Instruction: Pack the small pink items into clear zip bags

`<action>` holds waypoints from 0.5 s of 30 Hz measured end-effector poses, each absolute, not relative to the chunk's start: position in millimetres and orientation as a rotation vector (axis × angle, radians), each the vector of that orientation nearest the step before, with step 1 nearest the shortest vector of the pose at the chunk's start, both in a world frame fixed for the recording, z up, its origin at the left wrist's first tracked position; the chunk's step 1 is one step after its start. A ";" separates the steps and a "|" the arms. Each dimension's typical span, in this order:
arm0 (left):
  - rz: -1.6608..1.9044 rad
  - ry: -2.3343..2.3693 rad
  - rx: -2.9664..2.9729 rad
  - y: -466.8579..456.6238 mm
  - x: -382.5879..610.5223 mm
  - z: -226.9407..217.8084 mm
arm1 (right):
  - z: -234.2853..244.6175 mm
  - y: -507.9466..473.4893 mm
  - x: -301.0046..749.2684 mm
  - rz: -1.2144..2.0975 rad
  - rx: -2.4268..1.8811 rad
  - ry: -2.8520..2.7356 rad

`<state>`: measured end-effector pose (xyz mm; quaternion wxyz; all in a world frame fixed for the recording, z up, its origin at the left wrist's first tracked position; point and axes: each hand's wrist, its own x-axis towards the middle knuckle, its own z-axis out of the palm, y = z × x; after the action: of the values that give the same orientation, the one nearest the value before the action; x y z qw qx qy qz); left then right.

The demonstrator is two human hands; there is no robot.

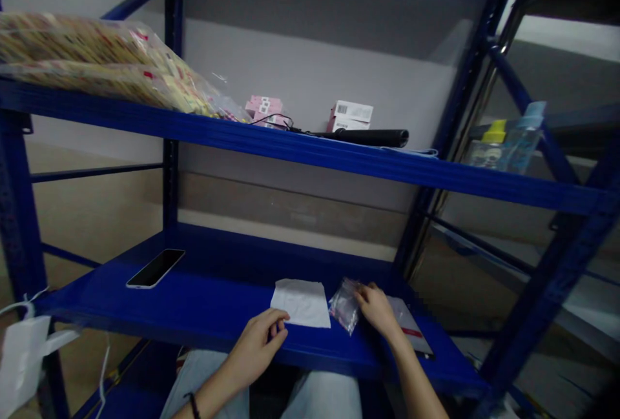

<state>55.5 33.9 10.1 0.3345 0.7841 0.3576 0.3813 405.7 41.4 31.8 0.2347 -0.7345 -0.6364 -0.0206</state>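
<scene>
A white sheet, perhaps paper or cloth, lies flat and slightly creased on the blue lower shelf. My left hand is at its lower left corner, fingers loosely bent and thumb apart, with nothing visible in it. Right of the sheet is a small clear plastic bag with something pinkish inside, too small to make out. My right hand has its fingers closed on the bag's right edge; the fingertips are partly hidden. Under and beyond that hand lies a flat white and red packet or booklet.
A phone lies on the lower shelf at left. The upper shelf carries bagged bundles, small boxes, a black rod-like object and bottles. A white plug-like device with cables hangs at lower left.
</scene>
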 end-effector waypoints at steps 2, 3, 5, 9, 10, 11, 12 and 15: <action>1.010 0.894 2.115 38.5 84.0 14.3 | 28.3 47.1 407.4 -0.114 -2.086 -1.712; 1.017 0.875 2.150 40.5 100.7 15.6 | 25.7 47.6 407.6 -0.129 -2.098 -1.682; 1.012 0.852 2.219 44.7 137.6 16.0 | 19.1 45.8 410.4 -0.158 -2.112 -1.562; 0.791 0.972 2.297 54.3 215.3 9.3 | 1.9 37.1 428.5 -0.089 -1.958 -1.123; 0.731 1.008 2.305 56.7 232.5 7.0 | -2.8 34.8 433.3 -0.070 -1.923 -1.054; 0.677 1.046 2.313 59.2 247.9 4.6 | -7.5 32.5 437.4 -0.059 -1.899 -1.012; 0.634 1.086 2.322 61.7 261.2 2.4 | -12.2 30.5 440.4 -0.056 -1.888 -0.991; 0.571 1.228 2.345 69.7 288.2 -3.0 | -23.9 26.1 443.7 -0.053 -1.838 -0.958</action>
<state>288.2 69.7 -3.0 0.2148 0.8457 0.4429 0.2061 443.7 26.1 -23.9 0.5090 -0.7632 -0.3975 -0.0219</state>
